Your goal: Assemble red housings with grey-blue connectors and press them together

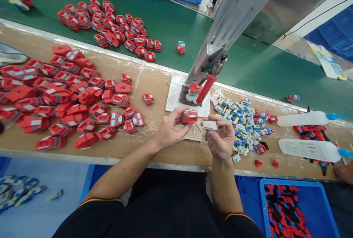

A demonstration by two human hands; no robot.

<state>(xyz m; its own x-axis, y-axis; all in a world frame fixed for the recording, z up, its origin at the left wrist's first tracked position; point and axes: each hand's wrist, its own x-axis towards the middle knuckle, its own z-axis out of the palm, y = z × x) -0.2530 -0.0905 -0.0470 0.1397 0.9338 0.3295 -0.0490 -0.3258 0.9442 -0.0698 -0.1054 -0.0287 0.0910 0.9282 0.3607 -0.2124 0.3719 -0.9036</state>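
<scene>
Between the thumb and fingers of my left hand [170, 128] is a red toy car body [189, 116] with grey and light-coloured patches. My right hand [220, 138] pinches a small white plastic part [210, 125] close to its right. The two pieces are apart. Just beyond them stands a toggle clamp with a red handle [206, 88], mounted on a metal upright. Under the clamp, another red toy body [194, 88] sits in a dark fixture [187, 96]. Cotton swabs [196, 127] lie on a piece of cardboard beneath my hands.
Many red bodies [57, 94] are heaped on the left of the bench; more [110, 24] lie on the green belt [165, 6]. White, blue and yellow parts [245, 124] are piled at right, near two plastic bottles [306, 149]. A blue bin [317, 194] stands lower right.
</scene>
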